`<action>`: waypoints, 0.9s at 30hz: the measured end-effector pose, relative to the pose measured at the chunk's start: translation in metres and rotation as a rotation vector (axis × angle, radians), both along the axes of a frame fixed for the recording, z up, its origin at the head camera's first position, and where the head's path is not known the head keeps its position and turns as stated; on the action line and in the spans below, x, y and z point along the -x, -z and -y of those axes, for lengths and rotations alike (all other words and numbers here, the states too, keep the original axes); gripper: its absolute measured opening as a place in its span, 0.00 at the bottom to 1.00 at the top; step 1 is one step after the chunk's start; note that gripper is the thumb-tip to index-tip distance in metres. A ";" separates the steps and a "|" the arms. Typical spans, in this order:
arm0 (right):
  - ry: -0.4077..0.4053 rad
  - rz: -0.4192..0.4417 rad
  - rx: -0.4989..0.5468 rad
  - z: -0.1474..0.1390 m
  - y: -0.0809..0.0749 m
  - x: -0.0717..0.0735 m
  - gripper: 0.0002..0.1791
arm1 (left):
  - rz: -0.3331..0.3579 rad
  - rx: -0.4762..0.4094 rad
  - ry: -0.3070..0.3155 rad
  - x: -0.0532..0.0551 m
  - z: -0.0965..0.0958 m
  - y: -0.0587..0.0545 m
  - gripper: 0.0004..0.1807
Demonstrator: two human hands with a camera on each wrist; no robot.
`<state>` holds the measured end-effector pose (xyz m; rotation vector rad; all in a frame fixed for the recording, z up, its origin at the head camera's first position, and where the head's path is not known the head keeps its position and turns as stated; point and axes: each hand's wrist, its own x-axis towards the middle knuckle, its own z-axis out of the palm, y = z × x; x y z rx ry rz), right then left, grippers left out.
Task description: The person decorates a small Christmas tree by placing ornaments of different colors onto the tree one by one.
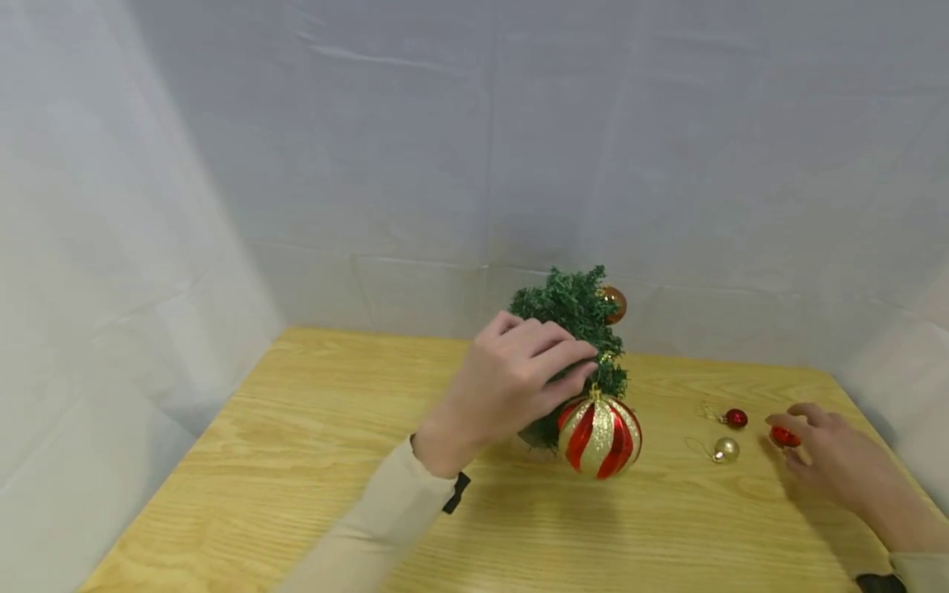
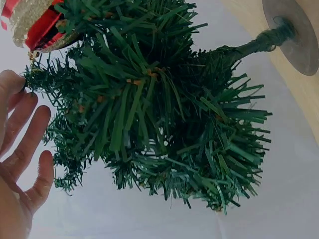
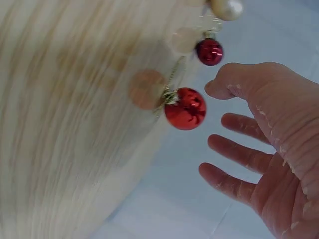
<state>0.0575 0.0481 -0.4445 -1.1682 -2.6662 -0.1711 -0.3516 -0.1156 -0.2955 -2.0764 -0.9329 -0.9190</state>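
A small artificial Christmas tree (image 1: 567, 298) stands on the table, its branches filling much of the left wrist view. From its front hangs a big red-and-gold striped bauble (image 1: 599, 436). My left hand (image 1: 522, 375) pinches a branch tip (image 2: 42, 79) between thumb and finger, right beside the bauble's gold cap. At the right, my right hand (image 1: 834, 453) reaches over a shiny red bauble (image 3: 185, 109); its thumb and fingers are spread around it, with a gap showing in the right wrist view. A smaller dark red bauble (image 1: 736, 418) and a gold bauble (image 1: 726, 450) lie close by.
Another orange-gold bauble (image 1: 613, 305) hangs high on the tree's right side. The tree's round base (image 2: 294, 37) rests on the wooden table (image 1: 334, 412). A pale sheet (image 1: 415, 165) hangs behind the table and along its sides.
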 end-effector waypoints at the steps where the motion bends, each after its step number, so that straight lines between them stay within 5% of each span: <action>1: -0.003 0.014 0.003 -0.001 0.001 0.000 0.24 | 0.000 -0.003 -0.005 -0.001 0.000 0.000 0.07; 12: -0.076 0.115 -0.010 -0.011 0.007 0.000 0.17 | 0.009 -0.022 -0.036 -0.012 -0.004 0.004 0.07; 20: -0.109 0.120 0.031 -0.015 0.010 0.000 0.22 | 0.007 -0.043 -0.056 -0.020 -0.006 0.004 0.09; 27: -0.091 0.141 0.026 -0.015 0.010 -0.003 0.19 | -0.022 -0.099 -0.169 -0.035 -0.009 0.006 0.12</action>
